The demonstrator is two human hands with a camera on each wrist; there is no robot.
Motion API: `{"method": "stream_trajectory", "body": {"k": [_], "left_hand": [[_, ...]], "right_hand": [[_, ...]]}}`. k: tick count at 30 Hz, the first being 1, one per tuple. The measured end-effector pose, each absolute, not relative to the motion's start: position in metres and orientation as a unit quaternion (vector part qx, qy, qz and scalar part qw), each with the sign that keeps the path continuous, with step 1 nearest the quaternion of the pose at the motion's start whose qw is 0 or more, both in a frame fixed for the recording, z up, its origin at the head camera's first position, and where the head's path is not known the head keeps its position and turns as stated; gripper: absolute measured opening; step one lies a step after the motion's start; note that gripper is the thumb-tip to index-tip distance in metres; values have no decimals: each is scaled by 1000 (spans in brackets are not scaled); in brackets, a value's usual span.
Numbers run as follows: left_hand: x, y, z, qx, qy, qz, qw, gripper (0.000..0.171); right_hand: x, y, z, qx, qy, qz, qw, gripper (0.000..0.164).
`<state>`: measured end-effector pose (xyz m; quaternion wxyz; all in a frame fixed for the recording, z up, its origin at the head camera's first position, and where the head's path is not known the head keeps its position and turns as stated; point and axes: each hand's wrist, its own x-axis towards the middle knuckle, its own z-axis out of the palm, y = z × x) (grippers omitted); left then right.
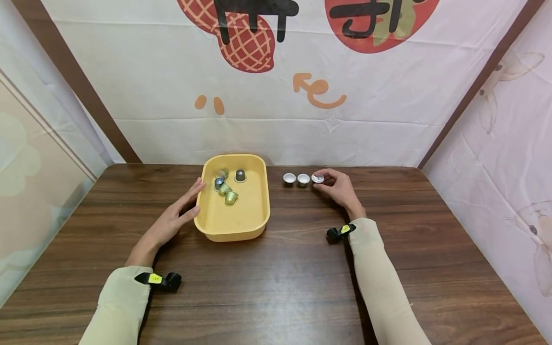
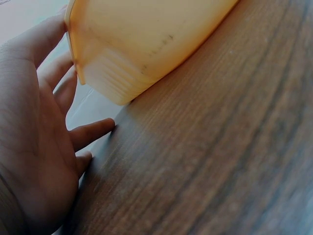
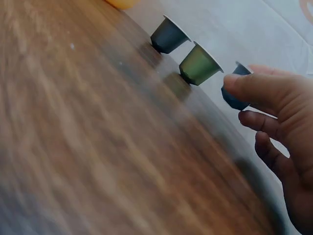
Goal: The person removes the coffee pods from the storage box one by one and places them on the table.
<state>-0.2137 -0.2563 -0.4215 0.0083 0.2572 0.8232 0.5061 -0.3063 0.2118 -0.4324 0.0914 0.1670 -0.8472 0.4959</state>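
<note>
My right hand (image 1: 340,190) pinches a blue coffee capsule (image 3: 234,95) between thumb and fingers, at the right end of a short row. Beside it stand a green capsule (image 3: 200,66) and a dark capsule (image 3: 168,37), their pale lids facing up in the head view. My left hand (image 1: 174,220) is at the left side of a yellow tray (image 1: 235,223), fingers extended and touching its rim. Inside that tray lie several more capsules: a dark one (image 1: 240,175), a blue one (image 1: 219,183) and green ones, including the nearest green capsule (image 1: 231,197).
The brown wooden table (image 1: 276,292) runs back to a printed cloth wall (image 1: 276,136) right behind the tray and the row. Another cloth (image 1: 496,158) hangs along the right side. Each sleeve carries a small black wrist camera (image 1: 172,281).
</note>
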Motion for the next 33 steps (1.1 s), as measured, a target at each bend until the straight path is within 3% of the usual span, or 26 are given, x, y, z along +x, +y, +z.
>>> {"method": "stream_trajectory", "body": {"k": [33], "left_hand": [[-214,-257,-423,262,824,502,3,59]], "right_hand": [[-310,214,-441,172,-869,455,90,36]]}}
